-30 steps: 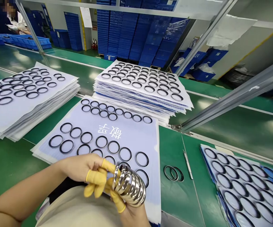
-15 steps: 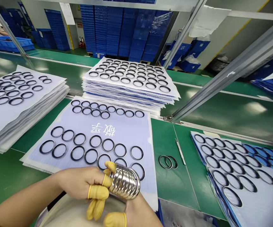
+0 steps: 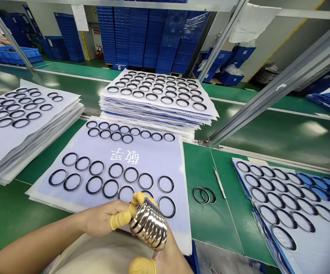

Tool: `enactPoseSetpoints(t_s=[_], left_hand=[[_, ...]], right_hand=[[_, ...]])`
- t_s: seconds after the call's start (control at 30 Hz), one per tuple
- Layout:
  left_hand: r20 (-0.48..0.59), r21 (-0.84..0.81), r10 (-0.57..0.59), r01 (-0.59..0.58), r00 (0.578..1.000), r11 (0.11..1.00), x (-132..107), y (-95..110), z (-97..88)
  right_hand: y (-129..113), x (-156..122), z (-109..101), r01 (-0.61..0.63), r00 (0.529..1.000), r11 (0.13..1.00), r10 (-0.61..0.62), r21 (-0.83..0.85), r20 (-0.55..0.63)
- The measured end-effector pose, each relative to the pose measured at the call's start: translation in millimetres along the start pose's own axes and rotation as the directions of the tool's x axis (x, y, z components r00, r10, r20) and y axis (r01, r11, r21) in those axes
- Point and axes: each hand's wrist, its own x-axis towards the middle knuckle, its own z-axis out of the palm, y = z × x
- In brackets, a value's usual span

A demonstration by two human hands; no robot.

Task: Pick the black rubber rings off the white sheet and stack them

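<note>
Yellow finger covers (image 3: 120, 220) tip both hands as the left hand (image 3: 104, 220), its forearm angled in from the near left, bends its fingers against the left end of a row of shiny metal rings (image 3: 150, 225), though whether it pinches one cannot be told. Extended from the near right, the right hand (image 3: 166, 257) carries the metal rings, which appear looped over its largely hidden fingers, its thumb spread away on the near side. The bunch sits over the near part of a pale sheet (image 3: 159, 160) dotted with black-rimmed rings (image 3: 174, 207) on the green table (image 3: 210, 228).
</note>
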Motion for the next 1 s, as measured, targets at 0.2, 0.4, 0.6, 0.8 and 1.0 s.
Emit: enactPoseSetpoints(t_s=[0.2, 0.4, 0.6, 0.8, 1.0], left_hand=[[-0.112, -0.340, -0.179, 0.132, 0.977, 0.931, 5, -7, 4.6], [-0.131, -0.403, -0.263, 0.191, 0.956, 0.895, 9, -4, 2.8], [-0.144, -0.409, -0.273, 0.194, 0.951, 0.892, 11, 0, 3.1], [-0.198, -0.461, -0.273, 0.157, 0.941, 0.873, 12, 2, 8.8], [-0.232, -0.412, -0.202, 0.093, 0.952, 0.907, 13, 3, 8.6]], right_hand=[[3, 5, 5, 0.065, 0.997, 0.990, -0.070, -0.125, -0.039], [2, 7, 7, 0.090, 0.995, 0.980, -0.097, -0.177, -0.027], [4, 11, 6, 0.129, 0.991, 0.961, -0.136, -0.243, -0.012], [16, 14, 4, 0.144, 0.990, 0.972, -0.142, -0.184, 0.025], [14, 14, 7, 0.117, 0.993, 0.990, -0.118, -0.085, -0.009]])
